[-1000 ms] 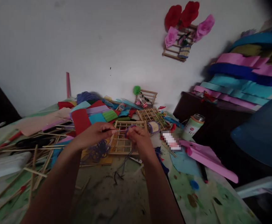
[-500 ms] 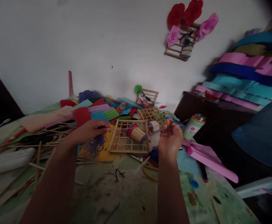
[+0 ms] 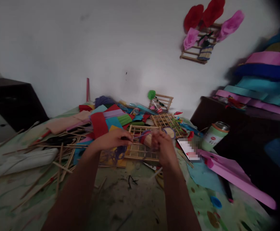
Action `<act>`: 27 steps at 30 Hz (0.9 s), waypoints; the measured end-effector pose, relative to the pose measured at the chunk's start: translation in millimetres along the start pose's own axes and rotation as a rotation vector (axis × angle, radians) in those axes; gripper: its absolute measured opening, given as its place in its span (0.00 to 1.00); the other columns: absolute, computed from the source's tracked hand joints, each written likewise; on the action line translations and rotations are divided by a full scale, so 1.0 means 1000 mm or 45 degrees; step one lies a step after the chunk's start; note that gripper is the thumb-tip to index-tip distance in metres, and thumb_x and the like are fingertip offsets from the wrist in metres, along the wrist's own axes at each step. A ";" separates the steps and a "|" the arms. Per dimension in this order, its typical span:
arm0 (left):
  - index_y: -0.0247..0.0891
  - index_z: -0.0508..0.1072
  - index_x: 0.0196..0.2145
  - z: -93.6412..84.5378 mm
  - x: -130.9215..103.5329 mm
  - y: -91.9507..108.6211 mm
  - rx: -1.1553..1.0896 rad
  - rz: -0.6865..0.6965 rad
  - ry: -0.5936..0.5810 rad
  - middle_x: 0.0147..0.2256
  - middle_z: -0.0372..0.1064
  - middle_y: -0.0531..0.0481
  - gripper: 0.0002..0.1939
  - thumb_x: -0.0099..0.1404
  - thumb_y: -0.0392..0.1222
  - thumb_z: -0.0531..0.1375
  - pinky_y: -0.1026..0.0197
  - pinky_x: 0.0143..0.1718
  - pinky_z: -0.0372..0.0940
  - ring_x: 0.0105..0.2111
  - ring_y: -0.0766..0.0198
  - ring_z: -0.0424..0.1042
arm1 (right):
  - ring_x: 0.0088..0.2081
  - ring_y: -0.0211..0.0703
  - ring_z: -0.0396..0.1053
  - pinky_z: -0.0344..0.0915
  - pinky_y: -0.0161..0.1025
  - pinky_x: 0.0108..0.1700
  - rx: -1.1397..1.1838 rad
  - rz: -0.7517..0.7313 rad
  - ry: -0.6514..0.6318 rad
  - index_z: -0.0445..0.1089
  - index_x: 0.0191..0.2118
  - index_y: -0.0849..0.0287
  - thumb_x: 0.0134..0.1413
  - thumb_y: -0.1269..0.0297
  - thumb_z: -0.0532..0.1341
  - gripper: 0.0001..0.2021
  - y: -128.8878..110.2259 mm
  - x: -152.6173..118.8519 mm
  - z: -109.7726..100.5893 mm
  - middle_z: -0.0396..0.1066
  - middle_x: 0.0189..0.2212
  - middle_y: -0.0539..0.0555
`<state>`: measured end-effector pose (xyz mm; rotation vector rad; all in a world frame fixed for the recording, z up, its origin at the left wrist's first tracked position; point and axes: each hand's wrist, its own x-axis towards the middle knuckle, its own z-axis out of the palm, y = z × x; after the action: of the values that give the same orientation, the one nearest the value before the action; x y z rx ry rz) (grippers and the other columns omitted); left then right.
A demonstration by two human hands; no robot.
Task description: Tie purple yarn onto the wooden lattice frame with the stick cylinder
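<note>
My left hand [image 3: 117, 138] is closed in a pinch on a strand of purple yarn [image 3: 121, 153], whose loose tangle hangs below the fingers. My right hand [image 3: 163, 145] has its fingers curled together at the other side of the strand; they are slightly blurred. Between and behind the hands, a small cup of wooden sticks [image 3: 146, 140] with a red and purple rim lies on its side. It rests on a lattice frame of sticks [image 3: 140, 157]. A second small stick cup [image 3: 170, 132] lies just behind my right hand, partly covered by it.
Coloured paper sheets [image 3: 98, 125] and loose sticks [image 3: 60, 166] cover the left of the table. Scissors [image 3: 149, 166] lie near my right wrist. To the right stand a green and white jar [image 3: 214, 136] and a rolled pink sheet [image 3: 241, 179]. A flower-decorated frame [image 3: 201, 41] hangs on the wall.
My hands have come closer together, and the strand stretched between them has slackened. My right hand's fingers have curled in, in front of the stick cup. The view has shifted left.
</note>
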<state>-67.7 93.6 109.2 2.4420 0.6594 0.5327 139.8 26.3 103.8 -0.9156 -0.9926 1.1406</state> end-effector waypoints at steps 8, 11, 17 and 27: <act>0.34 0.75 0.31 -0.002 -0.006 -0.027 0.036 -0.084 -0.178 0.29 0.72 0.49 0.07 0.60 0.36 0.56 0.68 0.32 0.61 0.30 0.66 0.70 | 0.16 0.27 0.50 0.51 0.25 0.17 0.848 -0.365 0.555 0.55 0.24 0.58 0.47 0.75 0.53 0.07 -0.038 -0.006 -0.064 0.51 0.19 0.42; 0.34 0.74 0.31 -0.007 -0.012 -0.033 0.035 -0.149 -0.156 0.29 0.72 0.49 0.09 0.62 0.38 0.55 0.67 0.32 0.61 0.31 0.66 0.70 | 0.19 0.28 0.58 0.53 0.25 0.18 0.961 -0.618 0.917 0.56 0.23 0.58 0.51 0.77 0.46 0.11 -0.046 -0.010 -0.088 0.58 0.23 0.47; 0.33 0.72 0.29 -0.008 -0.012 -0.022 0.098 -0.108 0.009 0.28 0.69 0.49 0.14 0.65 0.43 0.52 0.67 0.31 0.59 0.28 0.67 0.67 | 0.31 0.35 0.67 0.60 0.31 0.22 0.591 -0.910 0.900 0.61 0.24 0.56 0.50 0.72 0.51 0.07 -0.044 -0.009 -0.077 0.67 0.31 0.52; 0.35 0.71 0.31 0.003 0.003 0.015 0.114 0.052 0.146 0.29 0.69 0.50 0.12 0.67 0.40 0.51 0.66 0.33 0.59 0.30 0.67 0.67 | 0.21 0.36 0.63 0.56 0.32 0.19 -0.338 0.152 -0.331 0.65 0.30 0.58 0.47 0.53 0.61 0.13 0.019 -0.002 0.022 0.68 0.21 0.48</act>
<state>-59.2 82.8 116.8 2.5277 0.6952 0.6774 113.0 29.7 92.6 -1.0666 -1.3393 1.2698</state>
